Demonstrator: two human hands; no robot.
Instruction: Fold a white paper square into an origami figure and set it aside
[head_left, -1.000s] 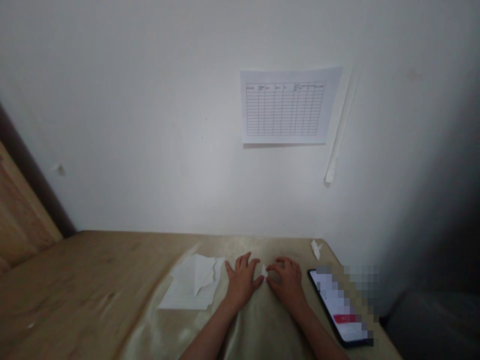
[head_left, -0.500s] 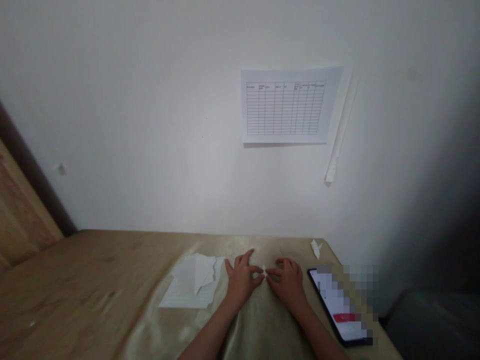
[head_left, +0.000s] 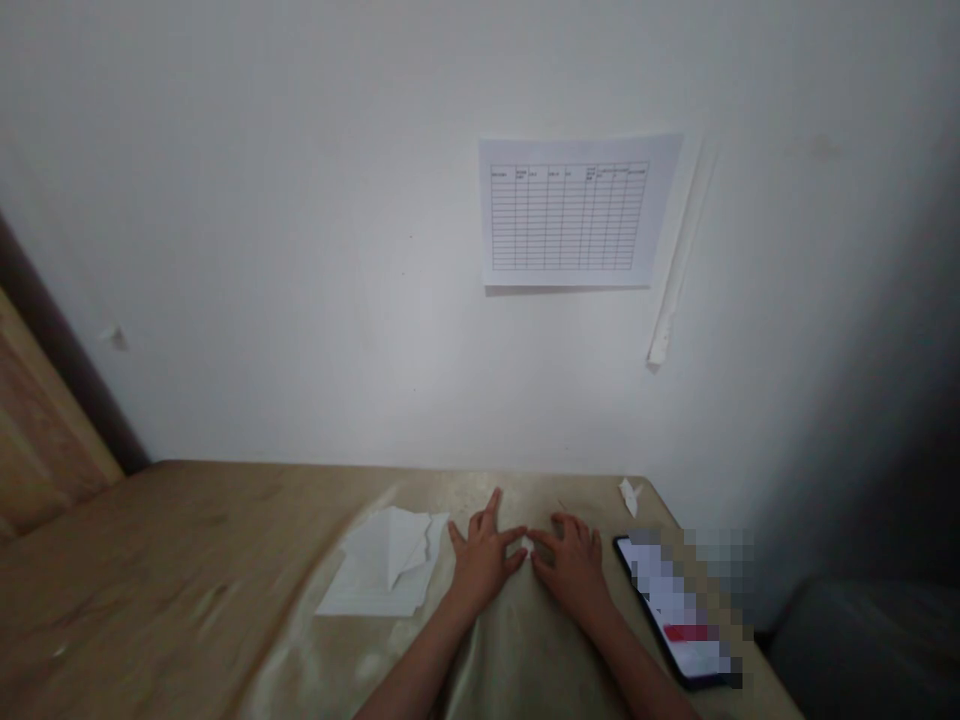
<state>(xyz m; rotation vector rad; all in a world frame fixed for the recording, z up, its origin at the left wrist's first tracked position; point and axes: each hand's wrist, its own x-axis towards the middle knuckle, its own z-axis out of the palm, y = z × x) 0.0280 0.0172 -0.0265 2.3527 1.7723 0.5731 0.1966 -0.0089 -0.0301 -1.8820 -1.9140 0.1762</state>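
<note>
My left hand (head_left: pixel 481 560) and my right hand (head_left: pixel 574 555) meet over the brown cloth, thumbs and index fingers at a small piece of white paper (head_left: pixel 528 545). Each hand has that piece between thumb and index fingertip, one from either side. The remaining fingers of my left hand are spread, while those of my right hand curl loosely. Fingertips cover much of the piece, so its exact shape is hidden. To the left of my left hand lies a stack of white paper sheets (head_left: pixel 367 585), with a folded, torn-edged sheet (head_left: pixel 405 545) on top.
A phone (head_left: pixel 679 620) with a lit, partly blurred screen lies right of my right hand. Behind it, a small folded white paper (head_left: pixel 629 497) sits near the corner of the cloth-covered table (head_left: pixel 187 560). A printed table sheet (head_left: pixel 570 215) hangs on the wall.
My index fingertips have come closer together over the far end of the small paper, covering its tip. A left finger has straightened a little. The sheets and phone have not moved.
</note>
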